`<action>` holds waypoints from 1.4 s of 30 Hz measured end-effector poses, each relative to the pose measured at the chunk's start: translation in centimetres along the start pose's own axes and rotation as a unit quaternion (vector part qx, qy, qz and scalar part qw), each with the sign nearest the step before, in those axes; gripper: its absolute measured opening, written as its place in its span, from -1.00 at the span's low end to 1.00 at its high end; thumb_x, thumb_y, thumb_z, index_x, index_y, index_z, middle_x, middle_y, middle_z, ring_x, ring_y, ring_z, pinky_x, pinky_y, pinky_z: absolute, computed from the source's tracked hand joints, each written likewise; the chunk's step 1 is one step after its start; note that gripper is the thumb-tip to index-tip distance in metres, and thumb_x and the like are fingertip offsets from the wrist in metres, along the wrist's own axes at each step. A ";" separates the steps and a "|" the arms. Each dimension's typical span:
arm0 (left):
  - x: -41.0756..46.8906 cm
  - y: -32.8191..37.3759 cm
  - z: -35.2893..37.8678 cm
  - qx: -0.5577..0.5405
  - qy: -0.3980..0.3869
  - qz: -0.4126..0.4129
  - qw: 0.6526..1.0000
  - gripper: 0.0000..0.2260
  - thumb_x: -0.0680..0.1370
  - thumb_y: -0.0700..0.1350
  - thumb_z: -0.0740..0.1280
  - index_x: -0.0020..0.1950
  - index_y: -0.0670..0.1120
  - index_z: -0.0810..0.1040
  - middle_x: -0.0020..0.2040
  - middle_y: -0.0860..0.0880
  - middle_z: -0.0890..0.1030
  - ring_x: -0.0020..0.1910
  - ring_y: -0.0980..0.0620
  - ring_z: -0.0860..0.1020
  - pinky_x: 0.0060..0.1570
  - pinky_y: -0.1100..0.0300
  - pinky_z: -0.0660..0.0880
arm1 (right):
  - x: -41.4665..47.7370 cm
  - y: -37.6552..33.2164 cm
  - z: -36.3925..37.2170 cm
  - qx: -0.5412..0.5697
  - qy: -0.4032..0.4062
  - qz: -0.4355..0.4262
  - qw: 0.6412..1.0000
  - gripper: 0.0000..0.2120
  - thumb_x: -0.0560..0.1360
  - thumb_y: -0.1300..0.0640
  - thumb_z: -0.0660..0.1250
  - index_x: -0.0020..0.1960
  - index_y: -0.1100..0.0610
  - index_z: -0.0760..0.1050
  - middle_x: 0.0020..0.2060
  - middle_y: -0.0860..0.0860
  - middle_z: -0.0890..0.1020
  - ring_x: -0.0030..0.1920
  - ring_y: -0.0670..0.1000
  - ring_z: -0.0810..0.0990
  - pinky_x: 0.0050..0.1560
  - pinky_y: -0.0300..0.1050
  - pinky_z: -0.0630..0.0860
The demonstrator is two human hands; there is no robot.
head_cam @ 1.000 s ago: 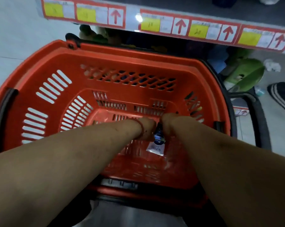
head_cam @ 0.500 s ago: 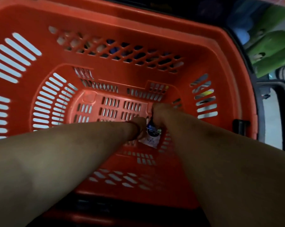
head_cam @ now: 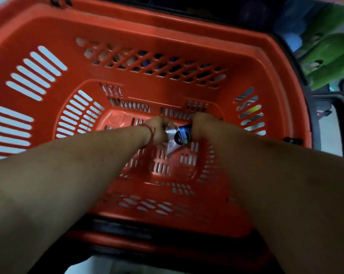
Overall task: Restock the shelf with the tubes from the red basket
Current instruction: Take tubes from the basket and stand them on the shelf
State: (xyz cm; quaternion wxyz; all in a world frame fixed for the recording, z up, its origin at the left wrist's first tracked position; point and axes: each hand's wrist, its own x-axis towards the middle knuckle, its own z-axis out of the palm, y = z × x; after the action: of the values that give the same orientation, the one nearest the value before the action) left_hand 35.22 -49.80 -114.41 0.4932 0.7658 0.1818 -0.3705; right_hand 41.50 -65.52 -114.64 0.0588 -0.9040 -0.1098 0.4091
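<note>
Head view – basket: the red slotted plastic basket (head_cam: pixel 167 26) lies open directly below the person. Its walls are deep, so both forearms have to reach steeply down to the floor of it.
Head view – tubes: the white plastic tubes with dark blue caps (head_cam: pixel 179 136) are low inside the basket, near the middle of its floor, bunched between the two hands. How many there are I cannot tell.
Head view – left hand: the left hand (head_cam: pixel 158 131) has a thin red cord at the wrist (head_cam: pixel 151 133). Its fingers are curled round the white ends, probably to square the bunch so that it lifts as one.
Head view – right hand: the right hand (head_cam: pixel 203 125) is curled onto the blue cap ends from the opposite side – a grip from both ends keeps slippery tubes from fanning out.
Head view – surroundings: blurred green plastic items (head_cam: pixel 329 60) lie outside the basket at the right, and no shelf face shows clearly.
Step in hand: gathering the tubes; by my reading the lift out has not yet begun.
Next move: it calls for raising the bunch level past the rim, then turning towards the shelf.
Risk: a tube could slide free of the loose middle of the bunch.
</note>
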 end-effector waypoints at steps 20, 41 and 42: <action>-22.1 15.2 -12.1 -0.215 0.107 0.272 0.932 -0.85 0.48 -0.20 0.51 -0.10 -0.11 0.55 -0.25 -0.08 0.69 -0.31 0.06 0.66 -0.23 0.18 0.56 | -23.3 -7.4 -16.8 0.412 0.144 -0.206 0.876 -0.67 0.41 0.22 0.56 0.15 0.19 0.62 -0.01 0.21 0.69 -0.12 0.06 0.67 -0.03 -0.01 0.65; -19.7 23.4 -16.1 -0.263 0.273 0.418 0.826 -0.68 0.51 -0.29 0.45 0.27 -0.24 0.60 0.10 -0.13 0.70 0.08 0.02 0.69 0.10 0.19 0.62 | -19.3 -11.6 -26.3 0.385 0.419 -0.237 0.788 -0.81 0.56 0.14 0.40 0.14 0.17 0.63 -0.05 0.07 0.70 -0.02 0.07 0.68 0.14 0.12 0.60; -19.1 23.7 -16.5 -0.256 0.280 0.418 0.825 -0.68 0.51 -0.28 0.45 0.26 -0.23 0.61 0.09 -0.11 0.70 0.08 0.04 0.69 0.09 0.20 0.62 | -18.5 -11.8 -26.6 0.387 0.421 -0.234 0.786 -0.81 0.56 0.15 0.39 0.15 0.17 0.63 -0.05 0.07 0.70 -0.01 0.06 0.67 0.14 0.10 0.60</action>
State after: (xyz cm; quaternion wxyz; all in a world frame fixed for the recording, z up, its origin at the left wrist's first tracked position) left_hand 44.26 -44.08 -81.47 0.7072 0.6855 0.0632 0.1612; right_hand 47.92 -59.12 -81.35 0.5384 -0.8344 -0.1143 -0.0302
